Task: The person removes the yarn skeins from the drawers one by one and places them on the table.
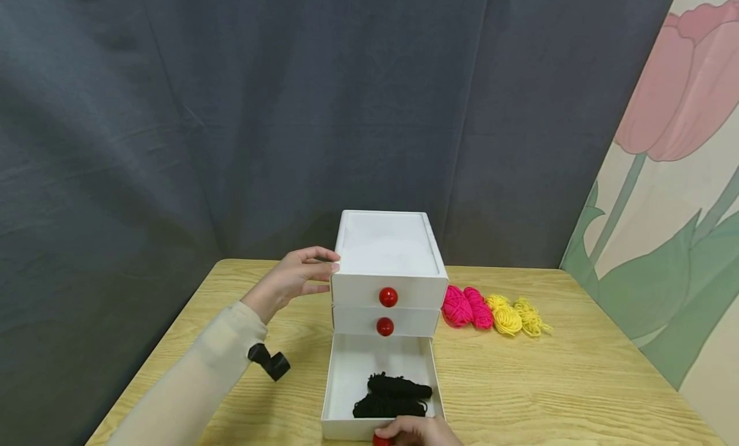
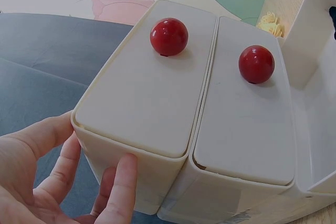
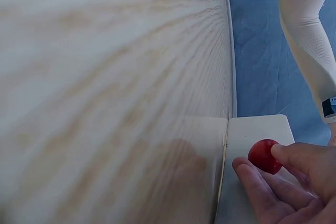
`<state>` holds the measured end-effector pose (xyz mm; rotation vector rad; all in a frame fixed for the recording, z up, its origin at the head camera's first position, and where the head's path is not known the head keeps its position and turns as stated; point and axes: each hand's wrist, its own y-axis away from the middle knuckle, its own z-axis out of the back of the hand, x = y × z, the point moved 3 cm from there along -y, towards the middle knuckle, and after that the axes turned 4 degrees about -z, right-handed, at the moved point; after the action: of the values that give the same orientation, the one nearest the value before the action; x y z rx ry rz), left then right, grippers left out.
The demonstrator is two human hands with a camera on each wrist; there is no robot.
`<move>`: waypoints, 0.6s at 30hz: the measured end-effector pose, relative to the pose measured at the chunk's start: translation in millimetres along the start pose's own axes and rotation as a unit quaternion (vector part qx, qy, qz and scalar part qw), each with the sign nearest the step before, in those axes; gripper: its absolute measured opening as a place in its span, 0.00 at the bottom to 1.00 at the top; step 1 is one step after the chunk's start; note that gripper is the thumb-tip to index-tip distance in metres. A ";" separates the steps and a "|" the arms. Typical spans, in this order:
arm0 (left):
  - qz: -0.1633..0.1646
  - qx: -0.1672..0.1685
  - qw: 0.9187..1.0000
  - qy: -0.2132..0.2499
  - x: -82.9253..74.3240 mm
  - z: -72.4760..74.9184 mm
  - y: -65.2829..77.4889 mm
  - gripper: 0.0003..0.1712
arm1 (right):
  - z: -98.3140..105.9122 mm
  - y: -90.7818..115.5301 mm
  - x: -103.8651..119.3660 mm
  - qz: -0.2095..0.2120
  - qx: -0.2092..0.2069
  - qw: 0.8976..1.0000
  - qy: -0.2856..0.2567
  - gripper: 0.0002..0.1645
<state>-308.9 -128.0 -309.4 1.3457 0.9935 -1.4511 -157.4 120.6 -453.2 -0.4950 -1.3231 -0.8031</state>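
Note:
A white chest of drawers point(image 1: 388, 244) with red knobs stands on the table. Its bottom drawer point(image 1: 346, 369) is pulled out, and two black yarn bundles point(image 1: 398, 387) lie in it toward the front. My left hand point(image 1: 297, 276) touches the chest's upper left side near the front corner. In the left wrist view, the fingers point(image 2: 123, 182) are mostly straight against that side, below the top drawer's red knob point(image 2: 169, 36). At the bottom drawer's front, my right hand point(image 1: 418, 430) pinches its red knob point(image 3: 264, 156) between thumb and fingers. The upper two drawers are closed.
Pink yarn bundles point(image 1: 466, 307) and yellow yarn bundles point(image 1: 514, 316) lie to the right of the chest on the wooden table point(image 1: 554, 382). A dark cloth point(image 1: 323, 112) hangs behind the table. Painted tulips cover the wall point(image 1: 681, 208) at right.

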 end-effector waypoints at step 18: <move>0.001 0.001 1.000 0.005 0.7 0.6 -0.7 0.14 | 0.5 0.7 -0.2 -0.026 0.004 1.000 0.005 0.19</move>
<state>-309.8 -128.5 -310.1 1.3563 0.9971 -1.4465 -157.2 121.4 -453.3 -0.4519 -1.3345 -0.8411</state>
